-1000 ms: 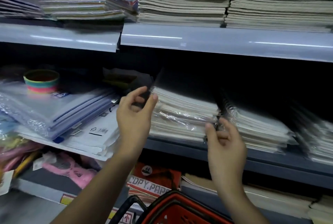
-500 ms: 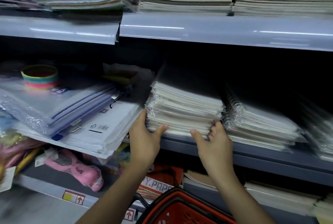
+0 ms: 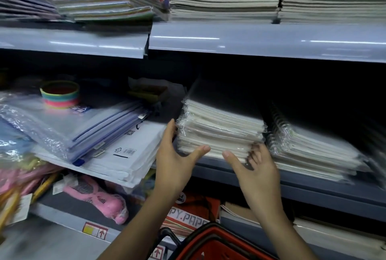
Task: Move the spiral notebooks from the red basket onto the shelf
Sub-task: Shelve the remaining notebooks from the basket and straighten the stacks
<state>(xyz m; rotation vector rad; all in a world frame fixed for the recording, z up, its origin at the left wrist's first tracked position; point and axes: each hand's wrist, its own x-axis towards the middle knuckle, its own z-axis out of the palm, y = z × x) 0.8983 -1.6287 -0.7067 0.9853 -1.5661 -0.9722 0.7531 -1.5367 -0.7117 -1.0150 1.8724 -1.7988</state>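
A stack of plastic-wrapped spiral notebooks lies on the middle shelf. My left hand rests against the stack's left front corner, fingers spread, thumb under the front edge. My right hand touches the stack's right front corner, fingers apart, fingertips on the wrapping. Neither hand closes around anything. The red basket shows only its rim and black handle at the bottom edge; its contents are hidden.
A second wrapped pile of spiral notebooks lies just right of the stack. Plastic folders and white envelopes lie left, with a rainbow spring toy. The upper shelf holds tall notebook piles. Copy paper packs sit below.
My hands slid from the stack's upper corners down to its front lower corners, and the stack now sits squared against the neighbouring pile. The view has shifted down slightly.
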